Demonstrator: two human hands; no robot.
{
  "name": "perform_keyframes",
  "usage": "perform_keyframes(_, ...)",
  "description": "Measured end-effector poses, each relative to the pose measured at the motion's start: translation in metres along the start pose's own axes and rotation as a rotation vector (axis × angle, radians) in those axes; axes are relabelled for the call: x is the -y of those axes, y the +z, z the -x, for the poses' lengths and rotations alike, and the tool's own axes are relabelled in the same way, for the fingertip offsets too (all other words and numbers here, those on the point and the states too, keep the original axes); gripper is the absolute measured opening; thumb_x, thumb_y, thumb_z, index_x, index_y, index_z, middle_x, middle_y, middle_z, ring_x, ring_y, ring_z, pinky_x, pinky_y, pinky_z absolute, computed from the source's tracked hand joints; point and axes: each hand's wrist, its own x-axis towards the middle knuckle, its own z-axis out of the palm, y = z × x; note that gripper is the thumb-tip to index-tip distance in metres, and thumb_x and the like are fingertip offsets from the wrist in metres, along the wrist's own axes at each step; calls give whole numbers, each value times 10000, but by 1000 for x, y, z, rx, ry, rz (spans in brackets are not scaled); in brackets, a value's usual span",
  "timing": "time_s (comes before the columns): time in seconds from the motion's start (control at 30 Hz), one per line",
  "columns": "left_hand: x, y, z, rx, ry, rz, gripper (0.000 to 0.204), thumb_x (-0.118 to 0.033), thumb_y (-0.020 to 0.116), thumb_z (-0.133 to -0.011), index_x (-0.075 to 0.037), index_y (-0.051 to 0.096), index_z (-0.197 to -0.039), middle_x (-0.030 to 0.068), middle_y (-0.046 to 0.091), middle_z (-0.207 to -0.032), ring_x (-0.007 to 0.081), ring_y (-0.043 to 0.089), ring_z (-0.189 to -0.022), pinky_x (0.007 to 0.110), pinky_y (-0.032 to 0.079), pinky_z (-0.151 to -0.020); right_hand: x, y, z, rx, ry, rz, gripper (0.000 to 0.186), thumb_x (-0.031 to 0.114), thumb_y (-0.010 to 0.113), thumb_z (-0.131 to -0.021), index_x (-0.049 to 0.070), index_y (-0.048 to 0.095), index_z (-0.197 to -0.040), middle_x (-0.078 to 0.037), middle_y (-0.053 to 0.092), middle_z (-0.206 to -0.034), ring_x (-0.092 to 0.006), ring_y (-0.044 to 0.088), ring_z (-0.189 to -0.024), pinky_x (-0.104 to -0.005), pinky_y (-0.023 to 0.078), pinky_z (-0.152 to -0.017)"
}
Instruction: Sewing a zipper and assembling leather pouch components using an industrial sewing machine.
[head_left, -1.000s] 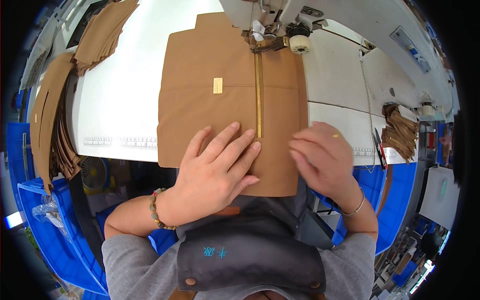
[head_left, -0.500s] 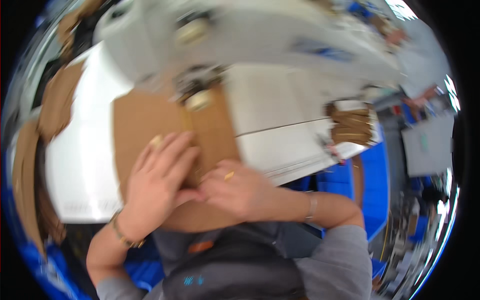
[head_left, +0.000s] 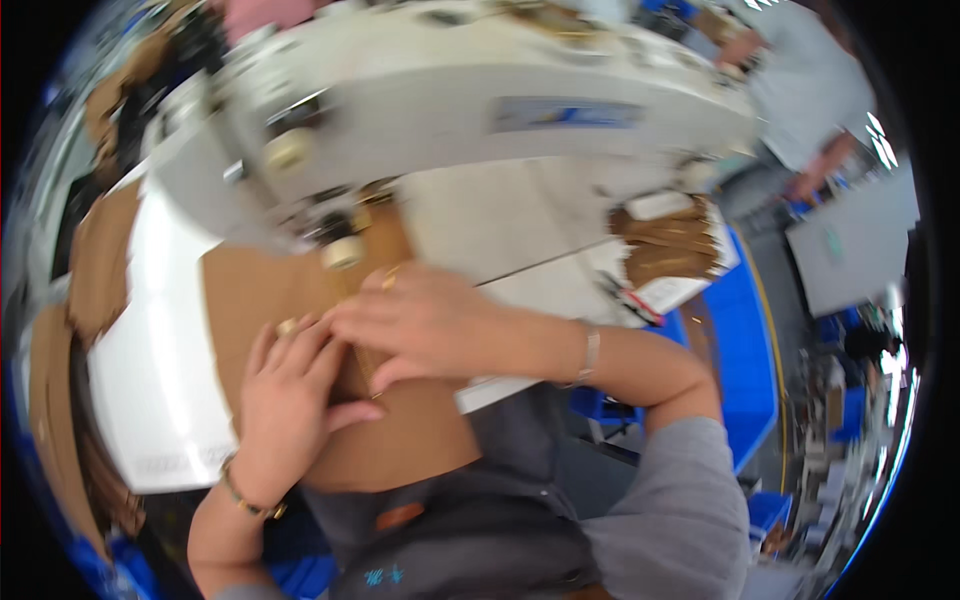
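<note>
A brown fabric piece (head_left: 425, 440) lies on the white sewing table under the head of a white sewing machine (head_left: 430, 115), its near end hanging over the front edge. My left hand (head_left: 285, 395) rests on its left part, fingers stretched forward and thumb apart. Across the middle reaches my right hand (head_left: 425, 320), a ring on one finger; its fingertips meet those of my left hand, and its thumb points down over a folded strip in the cloth. Both hands lie just in front of the needle area, where a cream-coloured round knob (head_left: 342, 252) shows. The needle itself is blurred.
A bundle of brown pieces (head_left: 670, 245) sits on the table's right, with red-handled snips (head_left: 640, 305) beside it. A blue bin (head_left: 745, 350) stands right of the table. Brown fabric stacks (head_left: 105, 260) hang at the left. Another person (head_left: 810, 90) is at the far right.
My right hand has moved forward and left, its thumb and fingers parting, onto the cloth beside my left fingertips. The view has shifted, so the machine sits lower and further left.
</note>
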Motion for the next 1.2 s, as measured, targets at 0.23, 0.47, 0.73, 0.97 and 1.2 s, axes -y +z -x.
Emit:
perform_keyframes(0.23, -6, -2, 4, -8, -39, 9, 847, -602, 764, -749, -33, 637, -1365, 121, 629, -1418, 327, 586, -1343, 546, 399, -1171, -7, -1, 0, 81, -48, 75, 837, 569, 794, -708, 65, 619, -1353, -54, 638, -1372, -266, 579, -1265, -499, 394, -1162)
perform_keyframes(0.47, 1, 0, 7, -34, -9, -1, 868, -625, 765, -733, -59, 638, -1379, 96, 629, -1432, 318, 593, -1342, 528, 416, -1169, 2, -2, 1, 104, -41, 165, 806, 584, 775, -733, 53, 643, -1325, -79, 626, -1382, -281, 566, -1275, -506, 403, -1164)
perform_keyframes(0.73, 5, -1, 3, -17, -9, 13, 852, -609, 769, -738, -73, 645, -1389, 93, 625, -1445, 314, 582, -1355, 562, 397, -1177, 23, -10, 8, 130, 105, 208, 804, 551, 810, -710, 40, 667, -1313, -145, 593, -1412, -319, 548, -1312, -477, 462, -1096)
perform_keyframes(0.97, 23, 2, -16, -35, -11, -20, 846, -590, 782, -733, -78, 652, -1393, 84, 620, -1442, 320, 581, -1344, 582, 395, -1171, 7, -4, -1, 77, 91, 239, 786, 543, 820, -699, 42, 681, -1289, -145, 602, -1385, -319, 566, -1289, -466, 473, -1078)
perform_keyframes(1.2, 39, 3, -33, -55, -18, 12, 854, -571, 781, -750, -63, 639, -1421, 86, 616, -1414, 317, 578, -1328, 584, 403, -1155, -5, 4, -8, 30, 130, 238, 737, 562, 810, -712, 62, 698, -1240, -107, 654, -1242, -317, 608, -1228, -438, 492, -1040)
